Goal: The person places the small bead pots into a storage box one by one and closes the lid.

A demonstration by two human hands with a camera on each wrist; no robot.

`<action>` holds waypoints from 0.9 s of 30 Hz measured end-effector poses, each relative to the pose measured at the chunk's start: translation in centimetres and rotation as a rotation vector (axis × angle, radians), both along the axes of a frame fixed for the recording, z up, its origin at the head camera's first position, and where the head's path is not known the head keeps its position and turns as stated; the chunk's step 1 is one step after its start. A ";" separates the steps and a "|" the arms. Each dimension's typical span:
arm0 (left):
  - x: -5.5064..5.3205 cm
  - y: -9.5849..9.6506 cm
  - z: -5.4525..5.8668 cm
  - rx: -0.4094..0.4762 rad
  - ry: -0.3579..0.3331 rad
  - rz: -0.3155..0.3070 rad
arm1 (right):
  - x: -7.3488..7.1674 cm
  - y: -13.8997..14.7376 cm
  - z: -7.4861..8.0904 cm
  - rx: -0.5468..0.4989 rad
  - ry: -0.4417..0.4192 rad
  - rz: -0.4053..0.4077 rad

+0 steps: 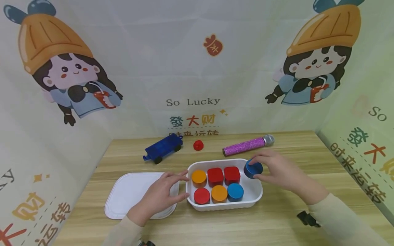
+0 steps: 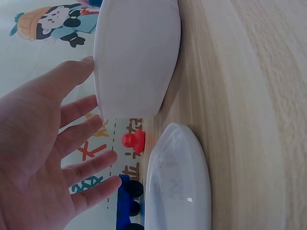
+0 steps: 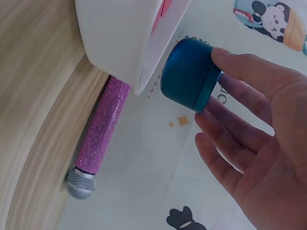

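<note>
A white plastic box (image 1: 226, 206) stands on the table with several small round and squarish tins in it, among them a red square tin (image 1: 215, 176), an orange round tin (image 1: 219, 193) and a light blue round tin (image 1: 235, 191). My right hand (image 1: 278, 169) pinches a dark blue round tin (image 3: 188, 74) between thumb and fingers, above the box's right end. At the box's left end my left hand (image 1: 161, 193) touches the rim with thumb and fingertips, its fingers fairly straight in the left wrist view.
Left of the box lies a white lid (image 1: 129, 191), partly under my left arm. Behind are a blue toy wagon (image 1: 163, 148), a small red rubber duck (image 1: 198, 145) and a glittery purple microphone (image 1: 246, 146). Printed cloth walls (image 1: 147, 68) surround the wooden table.
</note>
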State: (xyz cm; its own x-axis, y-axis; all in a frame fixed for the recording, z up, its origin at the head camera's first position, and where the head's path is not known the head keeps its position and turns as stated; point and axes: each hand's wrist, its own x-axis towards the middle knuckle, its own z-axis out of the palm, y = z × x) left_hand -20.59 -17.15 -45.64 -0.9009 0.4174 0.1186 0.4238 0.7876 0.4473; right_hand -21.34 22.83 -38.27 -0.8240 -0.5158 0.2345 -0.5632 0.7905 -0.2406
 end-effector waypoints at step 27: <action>0.0 -0.1 -0.2 0.004 0.007 0.001 | -0.8 -1.7 -3.5 0.102 -0.079 0.125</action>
